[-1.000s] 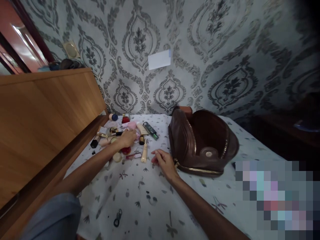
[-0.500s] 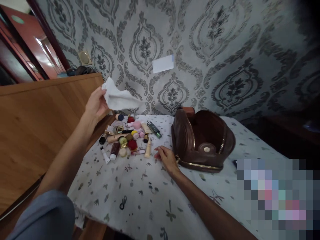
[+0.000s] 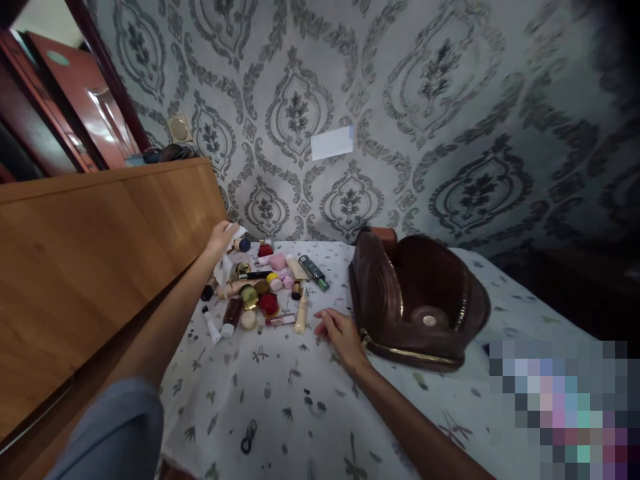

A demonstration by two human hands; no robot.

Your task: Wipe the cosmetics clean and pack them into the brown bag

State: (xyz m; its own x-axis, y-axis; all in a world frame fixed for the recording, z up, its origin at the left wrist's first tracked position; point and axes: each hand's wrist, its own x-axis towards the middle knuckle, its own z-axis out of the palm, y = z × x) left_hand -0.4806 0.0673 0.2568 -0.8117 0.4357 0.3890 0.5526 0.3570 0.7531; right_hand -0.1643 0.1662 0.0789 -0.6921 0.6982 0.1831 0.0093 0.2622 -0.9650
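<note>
My left hand (image 3: 221, 241) pinches a white tissue (image 3: 225, 269), which hangs down over the left end of a spread of cosmetics on the cloth. Close by that hand stands a dark-blue-capped bottle (image 3: 242, 245). My right hand (image 3: 341, 335) lies on the cloth with its fingers loosely bent and nothing in them. Between it and the spread is a beige tube (image 3: 301, 315). To its right sits a brown leather bag (image 3: 376, 287), unzipped and gaping. The cosmetics include a dark green bottle (image 3: 312, 272), a red round case (image 3: 269, 305) and a brown tube (image 3: 231, 316).
A patterned white cloth (image 3: 280, 400) covers the table. A wooden panel (image 3: 110, 247) rises along the left edge. The patterned wall (image 3: 380, 93) stands behind. A small dark loop (image 3: 247, 437) lies near the front, and a blurred patch covers the lower right.
My left hand has come down and to the right with the tissue, from above the cosmetics to their left end. My right hand stays beside the bag. The view has tilted slightly upward.
</note>
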